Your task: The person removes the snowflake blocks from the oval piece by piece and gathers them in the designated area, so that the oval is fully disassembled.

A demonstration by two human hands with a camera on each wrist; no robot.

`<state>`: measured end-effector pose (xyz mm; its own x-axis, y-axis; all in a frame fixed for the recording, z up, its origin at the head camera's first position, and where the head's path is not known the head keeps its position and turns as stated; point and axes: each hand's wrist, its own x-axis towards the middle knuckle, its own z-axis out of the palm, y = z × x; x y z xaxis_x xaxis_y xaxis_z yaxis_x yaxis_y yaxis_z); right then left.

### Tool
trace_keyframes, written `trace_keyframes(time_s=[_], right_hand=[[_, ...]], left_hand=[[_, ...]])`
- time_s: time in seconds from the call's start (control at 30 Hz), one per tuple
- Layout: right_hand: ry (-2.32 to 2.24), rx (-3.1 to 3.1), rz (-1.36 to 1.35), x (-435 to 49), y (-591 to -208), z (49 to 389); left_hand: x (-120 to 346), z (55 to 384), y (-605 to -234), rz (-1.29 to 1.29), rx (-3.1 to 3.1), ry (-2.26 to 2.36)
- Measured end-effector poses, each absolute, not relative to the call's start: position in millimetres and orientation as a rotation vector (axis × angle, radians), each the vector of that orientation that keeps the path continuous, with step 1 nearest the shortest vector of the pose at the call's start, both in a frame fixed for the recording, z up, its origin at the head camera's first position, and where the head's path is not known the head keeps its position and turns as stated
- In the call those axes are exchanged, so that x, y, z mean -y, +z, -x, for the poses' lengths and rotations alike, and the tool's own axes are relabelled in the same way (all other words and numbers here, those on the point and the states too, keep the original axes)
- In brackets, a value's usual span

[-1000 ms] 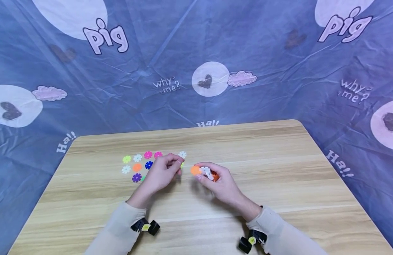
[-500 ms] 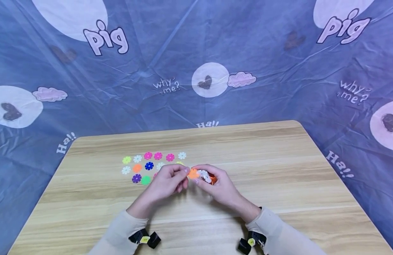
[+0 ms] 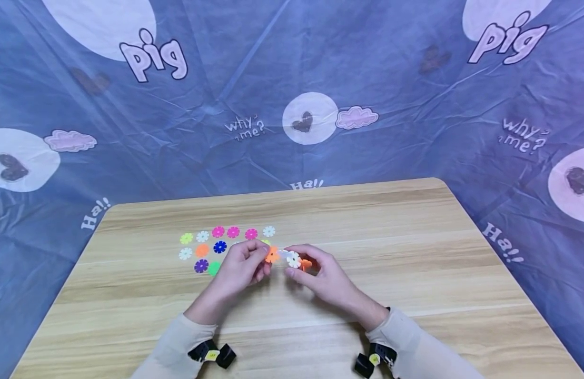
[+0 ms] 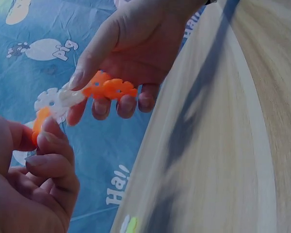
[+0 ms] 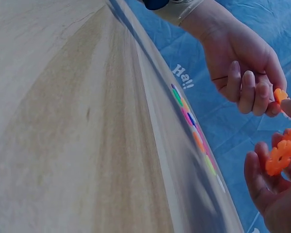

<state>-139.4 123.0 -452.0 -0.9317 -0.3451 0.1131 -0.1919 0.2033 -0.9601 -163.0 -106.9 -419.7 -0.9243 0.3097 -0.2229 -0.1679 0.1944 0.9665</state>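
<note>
My left hand (image 3: 241, 268) pinches an orange flower-shaped snowflake disc (image 3: 271, 255) between thumb and fingers, just above the table. Facing it, my right hand (image 3: 327, 271) holds a short chain of interlocked discs by thumb and fingertips. A white disc (image 3: 293, 259) and orange discs (image 3: 306, 264) show in that chain. In the left wrist view, a white disc (image 4: 49, 101) reaches from the chain right up to the orange disc (image 4: 39, 124) at my left fingertips. More orange discs (image 4: 117, 89) lie against the curled fingers of the right hand.
Loose snowflake discs lie flat in rows at the left of the wooden table (image 3: 391, 226), among them a dark blue disc (image 3: 219, 247), a purple disc (image 3: 201, 266) and a green disc (image 3: 214, 269). My left hand hides some. A blue printed cloth (image 3: 216, 158) hangs behind.
My left hand has come from the loose discs to the chain and grips its orange end disc. That disc has shifted left, and the chain shows more stretched out between my hands.
</note>
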Motion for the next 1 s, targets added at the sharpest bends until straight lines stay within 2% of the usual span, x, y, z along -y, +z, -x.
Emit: trace_keyframes(time_s=[0.33, 1.0], right_hand=[[-1.926, -2.273, 0.503, -121.9, -455.0, 139.0], [-1.899, -2.429, 0.656, -120.8, -455.5, 138.5]], left_hand=[[100.2, 161.0, -424.8, 0.019, -2.096, 1.885], [101.5, 157.7, -432.6, -0.114, -1.748, 2.078]])
